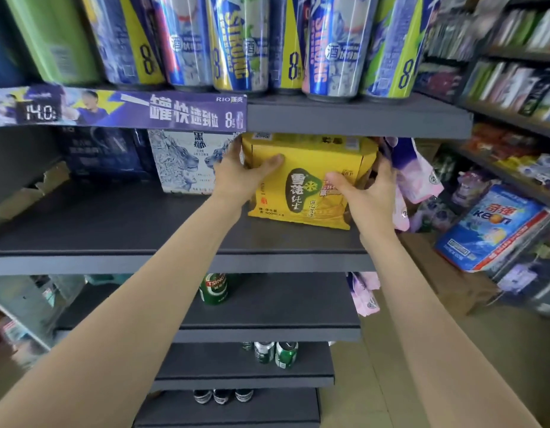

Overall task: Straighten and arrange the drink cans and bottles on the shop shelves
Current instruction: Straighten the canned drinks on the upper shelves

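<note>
Yellow beer pack (304, 180) on grey shelf (113, 223), clasped between left hand (239, 177) and right hand (369, 196), fingers (269, 162) pressed against its sides

The dark grey shelf (113, 230) holds a yellow box (304, 180), a white box (181, 162) just beside it and a dark blue box (107, 152). The top shelf (360, 118) carries tall cans (236, 41) in a row

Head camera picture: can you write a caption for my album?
Both hands, left hand and right hand, grip a yellow beer pack on a grey shop shelf.
</note>
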A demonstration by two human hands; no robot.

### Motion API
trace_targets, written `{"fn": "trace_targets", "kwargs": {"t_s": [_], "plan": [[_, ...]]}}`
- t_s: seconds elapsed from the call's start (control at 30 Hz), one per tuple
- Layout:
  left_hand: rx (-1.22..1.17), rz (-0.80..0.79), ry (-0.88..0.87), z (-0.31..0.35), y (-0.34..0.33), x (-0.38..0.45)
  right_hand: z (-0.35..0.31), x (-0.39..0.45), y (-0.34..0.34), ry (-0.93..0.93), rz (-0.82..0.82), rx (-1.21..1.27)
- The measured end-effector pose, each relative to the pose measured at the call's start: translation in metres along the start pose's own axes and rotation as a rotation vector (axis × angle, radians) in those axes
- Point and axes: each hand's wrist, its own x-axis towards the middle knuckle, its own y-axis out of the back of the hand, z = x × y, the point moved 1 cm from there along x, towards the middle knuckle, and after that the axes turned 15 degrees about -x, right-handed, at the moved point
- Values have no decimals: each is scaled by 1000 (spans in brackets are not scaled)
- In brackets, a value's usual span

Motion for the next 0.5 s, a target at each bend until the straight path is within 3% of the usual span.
{"fn": "trace_targets", "kwargs": {"t_s": [0.1,0.2,0.33,0.5], "plan": [[187,-8,36,-15,-8,-5,10,4,-11,23,-47,-85],[292,-134,101,-50,-13,-23,20,-3,-20,37,-117,-130],[485,-185,-26,-74,-14,-31,32,-23,-42,13,-50,-171],[674,-298,-39,-70,11,-29,38,-19,-56,-96,-21,-298]]}}
